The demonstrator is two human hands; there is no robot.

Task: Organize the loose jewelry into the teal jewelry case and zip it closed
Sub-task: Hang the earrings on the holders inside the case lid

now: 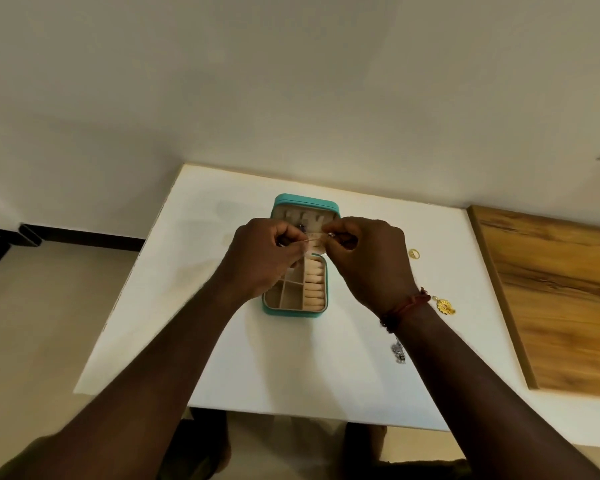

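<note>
The teal jewelry case [293, 312] lies open on the white table [222, 341], its lid [305, 201] upright at the back and beige compartments and ring rolls showing in the base. Both hands are raised just above the case. My left hand [260, 258] and my right hand [371, 261] pinch the two ends of a thin chain [312, 238] stretched between them in front of the lid's hooks. A gold ring [414, 253], a gold flower pendant [444, 305] and a silver piece [398, 353] lie loose on the table to the right.
A wooden board [561, 299] lies along the table's right side. The wall stands right behind the table. Dark furniture legs [11, 237] show on the floor at the left. My knees are below the table's near edge.
</note>
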